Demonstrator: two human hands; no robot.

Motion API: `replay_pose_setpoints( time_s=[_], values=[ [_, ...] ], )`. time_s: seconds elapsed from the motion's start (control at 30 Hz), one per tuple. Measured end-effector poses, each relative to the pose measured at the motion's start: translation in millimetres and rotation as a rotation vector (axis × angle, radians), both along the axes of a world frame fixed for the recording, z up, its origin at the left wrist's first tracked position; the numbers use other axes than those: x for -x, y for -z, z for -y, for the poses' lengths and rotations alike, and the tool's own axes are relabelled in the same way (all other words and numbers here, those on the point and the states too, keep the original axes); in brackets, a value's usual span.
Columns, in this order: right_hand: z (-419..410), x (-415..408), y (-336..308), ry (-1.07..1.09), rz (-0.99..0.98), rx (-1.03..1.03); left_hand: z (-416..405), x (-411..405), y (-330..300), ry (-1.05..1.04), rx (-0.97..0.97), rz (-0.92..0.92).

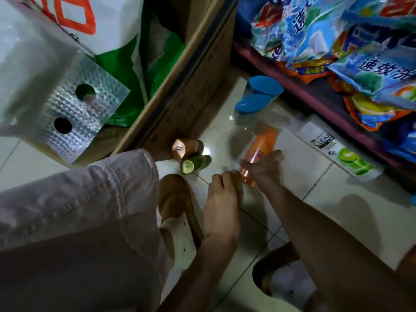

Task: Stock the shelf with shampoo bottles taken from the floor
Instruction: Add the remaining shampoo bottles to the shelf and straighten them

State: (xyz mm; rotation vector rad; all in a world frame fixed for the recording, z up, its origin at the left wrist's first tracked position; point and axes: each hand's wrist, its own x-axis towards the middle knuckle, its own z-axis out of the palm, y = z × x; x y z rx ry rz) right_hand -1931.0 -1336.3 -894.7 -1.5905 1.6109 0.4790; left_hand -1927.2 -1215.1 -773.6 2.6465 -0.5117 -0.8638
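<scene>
A cardboard box fills the upper middle of the frame, and a shelf of blue bags runs down the right. On the tiled floor at centre, the right hand curls its fingers round a lying orange shampoo bottle. The left hand, just beside it, has fingers bent downward; what they hold cannot be told

The floor under me is glossy pale tile, throwing back glare. The orange shampoo bottle looks like translucent, smooth plastic. The white Clear bottle has a shiny plastic skin. The big box is matt brown cardboard. The detergent bags on the shelf are crinkled, glossy film. My shorts are soft wrinkled cloth.
</scene>
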Motion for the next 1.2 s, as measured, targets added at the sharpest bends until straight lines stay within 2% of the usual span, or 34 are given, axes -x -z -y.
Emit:
replay_pose_setpoints(
  time_s=[0.13, 0.23, 0.33, 0.47, 0.57, 0.67, 0.77, 0.9, 1.07, 1.2],
  values=[
    [13.6, 6.2, 0.7, 0.001, -0.028, -0.018, 3.2, -3.7, 4.8, -0.038, 0.048, -0.063],
    [24.0, 18.5, -10.4, -0.101, -0.064, -0.045, -3.5, -11.2, 7.5, -0.200, 0.064, -0.149],
    [27.2, 26.5, -29.8, -0.136, -0.108, -0.066, -8.3, -18.4, 5.2, -0.334, 0.123, -0.161],
    [28.8, 36.0, -71.7, -0.184, -0.073, -0.102, -10.6, -21.6, -12.0, -0.391, 0.263, -0.175],
    [33.6, 39.5, -113.7, -0.129, 0.075, -0.197, -8.6, -24.6, -33.3, -0.339, 0.342, -0.114],
    [36.0, 43.1, -165.7, 0.014, 0.322, -0.331, -2.4, -25.9, -67.2, -0.333, 0.514, -0.083],
    [36.2, 50.9, -220.9, 0.079, 0.548, -0.346, 1.7, -24.9, -105.0, -0.318, 0.699, -0.077],
    [33.2, 70.6, -291.5, 0.063, 0.747, -0.266, 12.9, -26.7, -164.2, -0.264, 0.893, -0.077],
    [32.5, 113.5, -372.4, 0.068, 0.910, -0.158, 32.0, -18.4, -246.1, -0.137, 1.095, -0.189],
    [33.8, 145.1, -432.2, -0.031, 0.863, 0.109, 52.1, -6.1, -301.9, 0.072, 1.181, -0.226]
  ],
)
